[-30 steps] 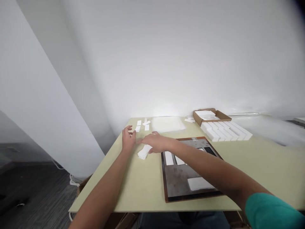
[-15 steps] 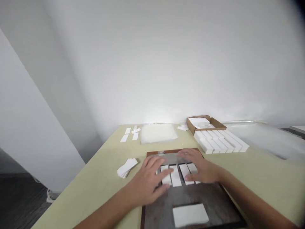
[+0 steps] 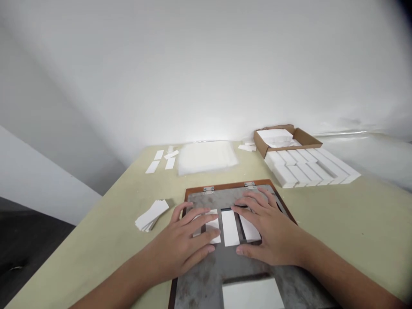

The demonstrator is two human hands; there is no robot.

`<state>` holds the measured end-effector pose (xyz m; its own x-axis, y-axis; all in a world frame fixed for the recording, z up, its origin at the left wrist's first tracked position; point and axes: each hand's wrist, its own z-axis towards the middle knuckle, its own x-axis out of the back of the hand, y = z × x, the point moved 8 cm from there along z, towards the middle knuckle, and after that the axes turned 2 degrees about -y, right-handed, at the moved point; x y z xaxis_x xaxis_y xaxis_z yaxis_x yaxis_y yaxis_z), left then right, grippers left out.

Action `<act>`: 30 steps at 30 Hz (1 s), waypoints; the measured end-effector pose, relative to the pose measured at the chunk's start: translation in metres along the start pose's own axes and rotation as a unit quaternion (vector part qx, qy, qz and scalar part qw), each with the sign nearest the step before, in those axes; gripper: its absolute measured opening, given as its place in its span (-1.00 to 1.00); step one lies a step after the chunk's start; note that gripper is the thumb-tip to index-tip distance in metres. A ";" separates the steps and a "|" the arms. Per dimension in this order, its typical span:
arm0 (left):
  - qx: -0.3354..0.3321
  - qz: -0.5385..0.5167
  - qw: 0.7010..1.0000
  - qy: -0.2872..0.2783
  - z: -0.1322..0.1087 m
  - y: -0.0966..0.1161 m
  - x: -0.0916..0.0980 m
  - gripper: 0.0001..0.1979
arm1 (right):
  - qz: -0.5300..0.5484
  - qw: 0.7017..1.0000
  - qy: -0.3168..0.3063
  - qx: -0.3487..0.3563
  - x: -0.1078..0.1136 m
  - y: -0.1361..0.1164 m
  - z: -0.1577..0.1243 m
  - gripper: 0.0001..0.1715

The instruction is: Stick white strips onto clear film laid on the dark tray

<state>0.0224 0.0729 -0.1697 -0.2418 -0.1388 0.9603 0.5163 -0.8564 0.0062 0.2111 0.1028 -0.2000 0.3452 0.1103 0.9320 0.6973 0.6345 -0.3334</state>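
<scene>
Shifted apart, left hand (image 3: 182, 244) and right hand (image 3: 267, 234) lie flat on white strips (image 3: 230, 227) in a hinged metal plate (image 3: 206, 274).

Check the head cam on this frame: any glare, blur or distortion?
Head view: glare on the wall just above the white sheet, softening the sheet's edges; dark vignette top right; wide-angle stretch skews the table; left hand and right hand show no obvious motion blur.
</scene>
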 end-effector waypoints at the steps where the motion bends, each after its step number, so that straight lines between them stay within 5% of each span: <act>1: 0.003 -0.006 1.000 0.000 -0.001 -0.001 0.000 -0.75 | 0.000 1.000 -0.004 -0.001 -0.001 0.000 0.000 -0.08; 5: 0.009 -0.019 1.000 0.017 -0.004 -0.001 -0.001 -0.66 | -0.001 1.000 -0.016 -0.017 -0.004 0.002 0.003 -0.15; 12: 0.020 -0.038 0.998 0.042 -0.003 0.003 0.005 -0.78 | -0.013 1.000 0.007 -0.013 -0.002 0.001 0.004 -0.21; 17: -0.065 -0.047 0.997 -0.015 0.001 0.030 0.004 -0.64 | -0.002 1.000 0.021 0.004 0.001 -0.003 0.007 -0.24; 23: -0.033 -0.024 0.995 -0.096 -0.002 0.028 -0.015 -0.51 | 0.018 1.000 -0.016 0.012 0.011 0.012 -0.002 -0.11; 30: -0.004 -0.038 0.992 -0.121 -0.002 0.023 -0.020 -0.50 | 0.025 0.996 -0.088 -0.016 0.006 0.034 -0.014 -0.06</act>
<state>0.0375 0.0549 -0.1896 -0.0750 0.0485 0.9960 0.4978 -0.8637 0.0796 0.2456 0.1143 -0.2071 0.2660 0.2759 0.9237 0.7030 0.6001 -0.3817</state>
